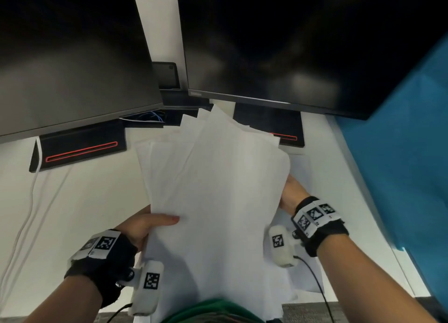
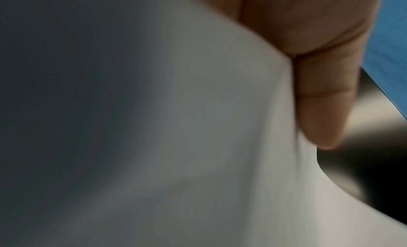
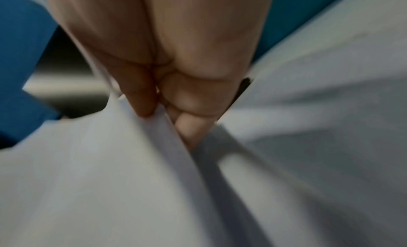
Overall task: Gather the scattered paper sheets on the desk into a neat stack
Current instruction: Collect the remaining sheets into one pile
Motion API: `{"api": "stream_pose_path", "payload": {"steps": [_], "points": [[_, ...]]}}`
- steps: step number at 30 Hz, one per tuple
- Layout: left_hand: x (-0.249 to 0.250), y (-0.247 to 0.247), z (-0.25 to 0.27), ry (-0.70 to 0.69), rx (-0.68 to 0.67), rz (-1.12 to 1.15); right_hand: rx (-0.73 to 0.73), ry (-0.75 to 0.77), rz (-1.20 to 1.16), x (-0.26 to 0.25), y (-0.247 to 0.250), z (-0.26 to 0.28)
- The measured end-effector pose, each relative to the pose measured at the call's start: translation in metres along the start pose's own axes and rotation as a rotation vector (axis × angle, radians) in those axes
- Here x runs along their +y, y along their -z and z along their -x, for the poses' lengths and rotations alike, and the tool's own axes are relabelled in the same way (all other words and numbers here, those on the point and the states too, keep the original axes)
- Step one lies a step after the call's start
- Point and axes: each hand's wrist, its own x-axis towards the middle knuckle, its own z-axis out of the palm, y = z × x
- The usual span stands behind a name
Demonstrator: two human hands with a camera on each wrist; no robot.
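A loose bundle of white paper sheets [image 1: 218, 189] is held up above the desk, fanned out unevenly at its far end. My left hand [image 1: 145, 225] grips the bundle's left edge, thumb lying on top of the sheets [image 2: 220, 129]. My right hand [image 1: 289, 194] holds the right edge, mostly hidden behind the paper. In the right wrist view my right fingers [image 3: 187, 103] pinch the sheets [image 3: 110, 172] between thumb and fingers. More white sheets [image 1: 303, 281] lie flat on the desk under my right wrist.
Two dark monitors [image 1: 72, 56] [image 1: 291, 43] stand at the back, their black bases [image 1: 82, 148] with red strips on the white desk [image 1: 84, 201]. A white cable [image 1: 26, 213] runs down the left. A blue partition [image 1: 400, 165] borders the right.
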Motion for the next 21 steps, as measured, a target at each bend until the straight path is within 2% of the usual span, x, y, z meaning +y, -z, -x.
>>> {"api": "stream_pose_path", "payload": {"steps": [2,3,5,8,11,12,16,19,21], "points": [[-0.002,0.0,-0.002,-0.024,0.028,-0.008,0.122,0.041,0.018,0.008,-0.016,0.002],[-0.003,0.002,-0.002,-0.034,0.039,0.002,0.229,0.068,-0.012,0.013,-0.018,0.002],[-0.006,0.006,-0.001,-0.052,0.06,0.03,0.319,0.065,-0.173,0.013,-0.018,0.007],[-0.008,0.012,-0.001,-0.078,0.092,0.079,0.17,-0.09,-0.195,0.018,-0.013,0.021],[-0.009,0.013,-0.011,-0.116,0.248,0.122,0.019,-0.137,-0.293,0.031,-0.024,0.036],[-0.01,0.012,-0.015,-0.12,0.288,0.121,0.026,-0.119,-0.298,0.035,-0.03,0.036],[-0.018,0.007,-0.023,-0.015,0.309,-0.003,0.154,-0.042,-0.001,0.044,-0.047,0.033],[-0.02,0.014,-0.026,0.012,0.343,-0.069,0.167,0.017,-0.07,0.041,-0.046,0.036],[-0.021,0.019,-0.028,-0.015,0.348,-0.123,0.119,0.056,-0.052,0.039,-0.045,0.041]]}}
